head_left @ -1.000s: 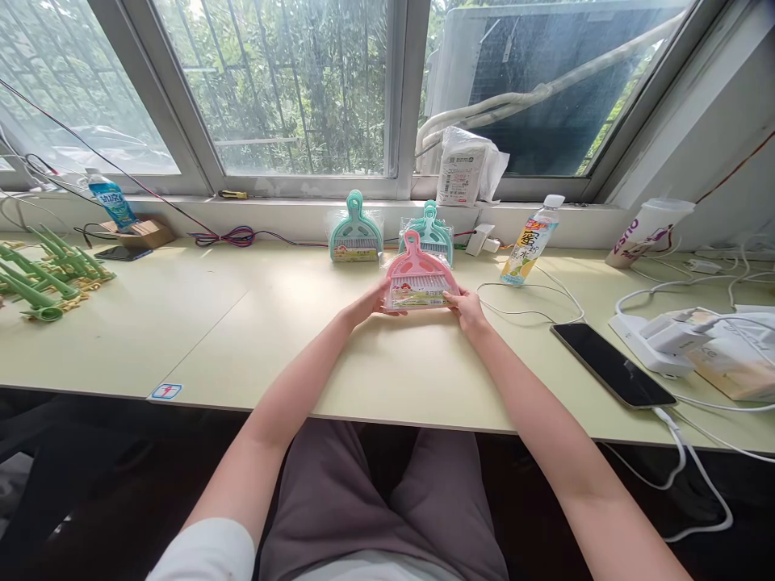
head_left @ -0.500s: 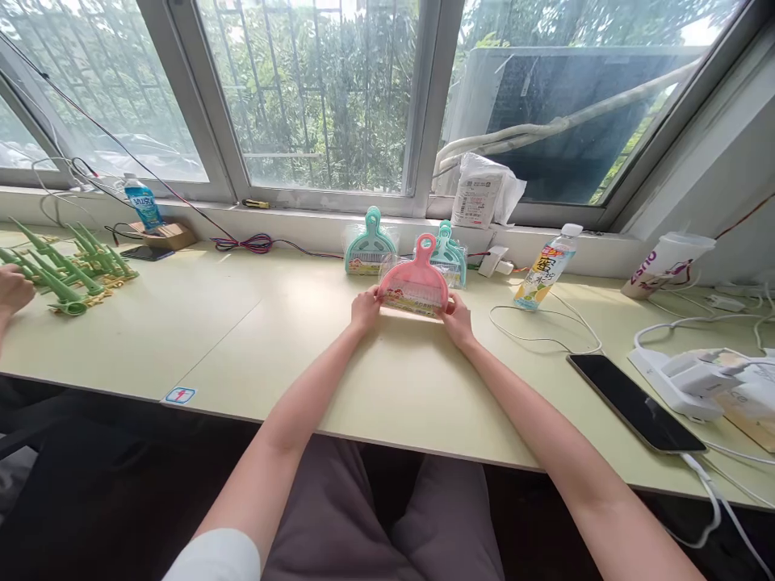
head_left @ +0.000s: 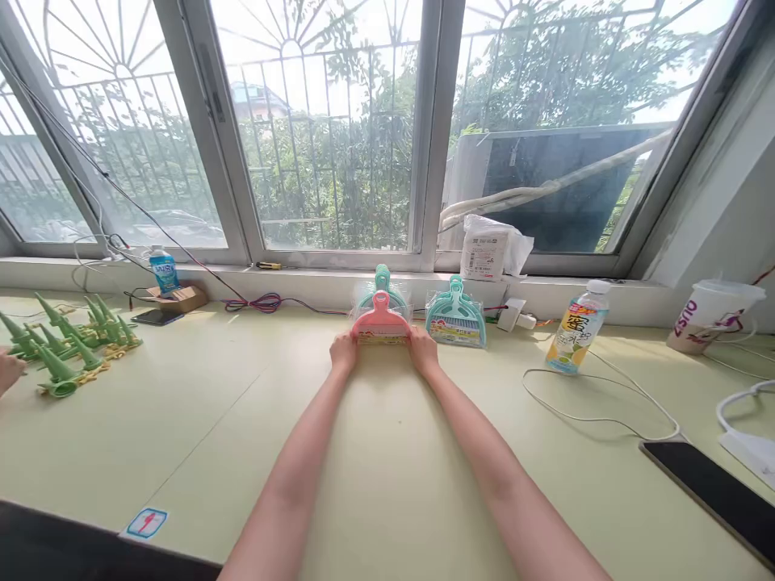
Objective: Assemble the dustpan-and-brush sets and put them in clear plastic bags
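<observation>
A pink dustpan (head_left: 381,321) in clear wrap, with a brush and printed label inside, stands upright at the back of the table. My left hand (head_left: 344,353) is closed on its left lower edge, and my right hand (head_left: 423,350) grips the right one. Right behind it is a teal dustpan (head_left: 382,278), mostly covered by the pink one. To the right, more wrapped teal dustpans (head_left: 456,313) lean near the wall, apart from my hands.
A drink bottle (head_left: 578,327), a cup (head_left: 714,317), a phone (head_left: 714,496) and a looped white cable (head_left: 596,420) lie right. At far left are green spiky plastic parts (head_left: 66,343) and another person's hand (head_left: 9,371). A wrapped white package (head_left: 488,252) sits on the sill.
Both hands have carried the pink dustpan farther back and left, up against the left teal one. The view has tilted up, showing more window.
</observation>
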